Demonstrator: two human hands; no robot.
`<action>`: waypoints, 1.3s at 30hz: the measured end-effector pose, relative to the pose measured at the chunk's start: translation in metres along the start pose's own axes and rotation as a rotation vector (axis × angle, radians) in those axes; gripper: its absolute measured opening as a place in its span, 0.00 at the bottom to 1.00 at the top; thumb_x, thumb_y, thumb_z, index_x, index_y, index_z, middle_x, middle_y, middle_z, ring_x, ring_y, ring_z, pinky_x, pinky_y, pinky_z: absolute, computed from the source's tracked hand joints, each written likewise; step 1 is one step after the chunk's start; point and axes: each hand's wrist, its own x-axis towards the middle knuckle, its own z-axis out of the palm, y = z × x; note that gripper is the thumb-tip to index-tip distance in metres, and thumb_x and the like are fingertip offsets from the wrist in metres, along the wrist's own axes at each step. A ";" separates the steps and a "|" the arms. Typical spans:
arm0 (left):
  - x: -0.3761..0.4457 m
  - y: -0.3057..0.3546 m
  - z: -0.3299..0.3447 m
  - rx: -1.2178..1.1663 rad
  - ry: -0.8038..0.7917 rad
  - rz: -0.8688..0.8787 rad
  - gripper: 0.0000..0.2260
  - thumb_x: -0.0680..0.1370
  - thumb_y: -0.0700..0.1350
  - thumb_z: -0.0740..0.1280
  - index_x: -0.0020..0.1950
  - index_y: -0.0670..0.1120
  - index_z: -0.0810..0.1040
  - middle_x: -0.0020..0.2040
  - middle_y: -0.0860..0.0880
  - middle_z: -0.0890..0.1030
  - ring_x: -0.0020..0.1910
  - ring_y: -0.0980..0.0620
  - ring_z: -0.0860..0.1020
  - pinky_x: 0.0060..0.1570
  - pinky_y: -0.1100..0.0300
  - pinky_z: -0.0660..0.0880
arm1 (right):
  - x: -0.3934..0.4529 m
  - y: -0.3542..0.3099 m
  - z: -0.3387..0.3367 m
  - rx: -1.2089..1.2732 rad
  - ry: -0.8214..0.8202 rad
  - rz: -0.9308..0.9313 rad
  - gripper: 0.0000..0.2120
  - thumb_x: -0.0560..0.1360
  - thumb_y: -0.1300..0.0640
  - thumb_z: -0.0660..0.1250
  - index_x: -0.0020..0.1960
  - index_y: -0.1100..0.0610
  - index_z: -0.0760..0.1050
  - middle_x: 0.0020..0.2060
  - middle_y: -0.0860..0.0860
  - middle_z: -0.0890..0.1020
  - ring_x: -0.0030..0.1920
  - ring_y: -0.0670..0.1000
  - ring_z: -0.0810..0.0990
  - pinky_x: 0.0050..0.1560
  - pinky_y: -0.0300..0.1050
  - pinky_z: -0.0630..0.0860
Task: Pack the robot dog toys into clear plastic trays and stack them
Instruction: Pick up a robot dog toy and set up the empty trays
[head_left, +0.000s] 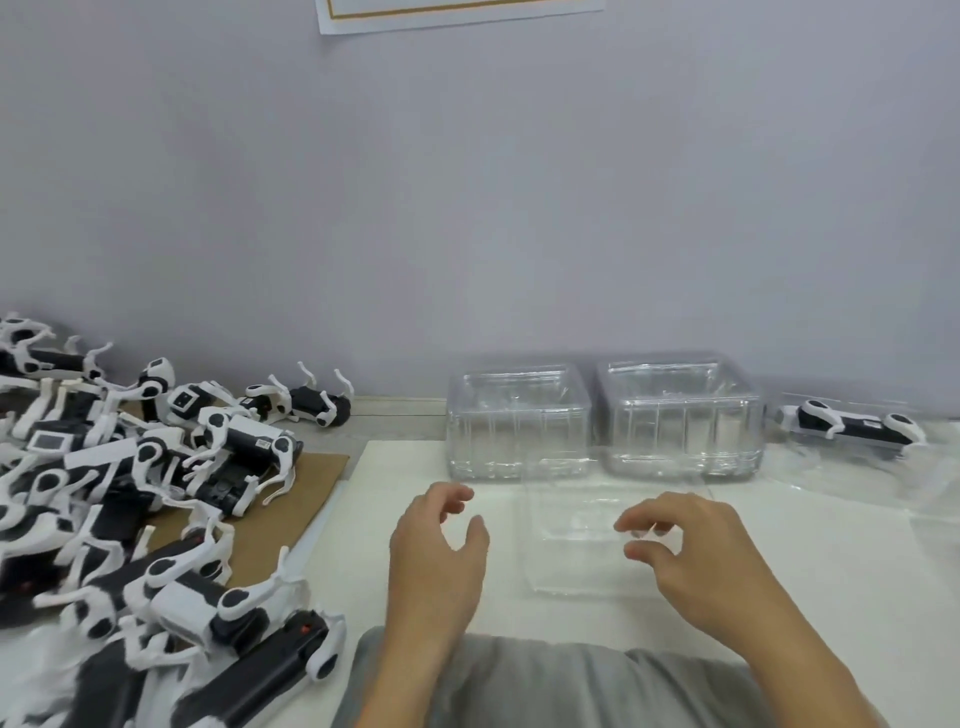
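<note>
A heap of black-and-white robot dog toys (171, 467) covers the left side of the table. One clear plastic tray (582, 566) lies flat on the white mat in front of me. My right hand (691, 561) hovers over the tray's right part, fingers curled, fingertips touching or pinching its clear edge. My left hand (441, 545) is left of the tray, fingers loosely spread, holding nothing. Two stacks of clear trays (519, 421) (680, 415) stand behind. A packed robot dog in a tray (852, 426) lies at the far right.
A brown cardboard sheet (311, 483) lies under part of the toy heap. The white mat (831, 571) spreads across the middle and right. A grey wall runs close behind the tray stacks. My grey-clad lap (571, 686) is at the table's front edge.
</note>
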 end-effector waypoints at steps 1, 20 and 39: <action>0.004 0.003 -0.014 0.153 -0.047 0.070 0.07 0.79 0.44 0.68 0.52 0.56 0.75 0.51 0.59 0.77 0.55 0.57 0.73 0.54 0.61 0.69 | 0.000 -0.001 0.001 -0.003 -0.003 0.000 0.16 0.72 0.62 0.76 0.41 0.41 0.79 0.38 0.40 0.81 0.44 0.39 0.76 0.46 0.28 0.67; -0.007 -0.006 -0.126 0.936 -0.605 0.091 0.02 0.83 0.49 0.60 0.52 0.58 0.69 0.55 0.57 0.72 0.58 0.58 0.72 0.60 0.61 0.72 | -0.004 -0.014 0.002 0.081 0.042 0.004 0.14 0.75 0.60 0.71 0.47 0.40 0.78 0.45 0.36 0.81 0.50 0.38 0.77 0.64 0.49 0.71; 0.034 0.027 -0.107 0.020 0.137 0.084 0.09 0.80 0.36 0.66 0.43 0.46 0.81 0.40 0.55 0.86 0.40 0.57 0.84 0.38 0.61 0.80 | 0.000 -0.011 0.006 0.136 0.110 -0.028 0.11 0.77 0.59 0.69 0.47 0.41 0.78 0.45 0.35 0.80 0.51 0.38 0.77 0.65 0.51 0.71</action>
